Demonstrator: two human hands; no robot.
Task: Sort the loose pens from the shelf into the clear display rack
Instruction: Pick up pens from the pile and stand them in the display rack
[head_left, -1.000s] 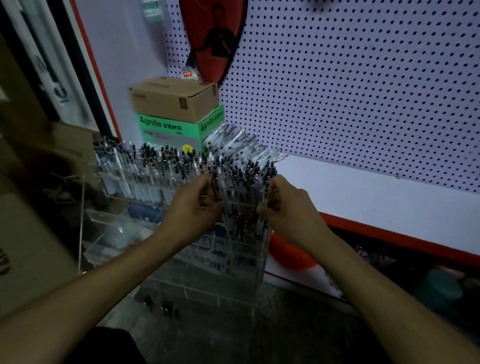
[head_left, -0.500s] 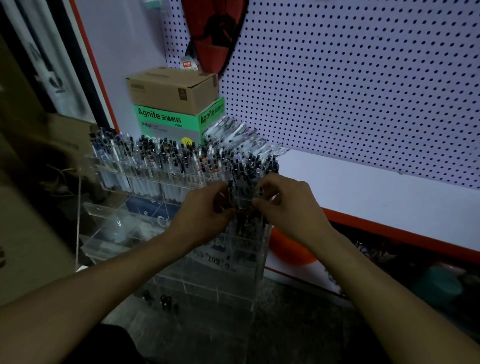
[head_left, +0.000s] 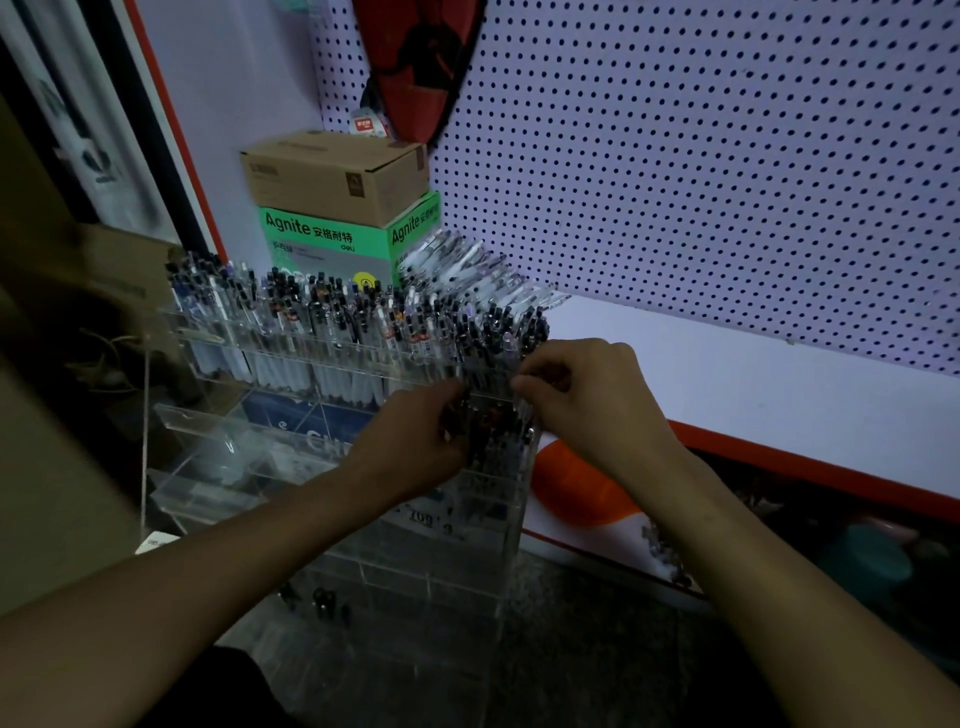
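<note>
Dozens of pens (head_left: 358, 317) stand packed in the top row of the clear rack (head_left: 291, 358), and a loose pile (head_left: 467, 265) lies on the shelf (head_left: 727, 374) just behind it. We judge them light, stiff and slick, best pinched mid-barrel. Our left hand (head_left: 415, 441) and right hand (head_left: 592, 405) curl around pens at the rack's right end, but dim light and crowding hide whether either truly grips one.

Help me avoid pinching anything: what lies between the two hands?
Head view: upright pens in the clear rack fill the gap between left hand and right hand.
</note>
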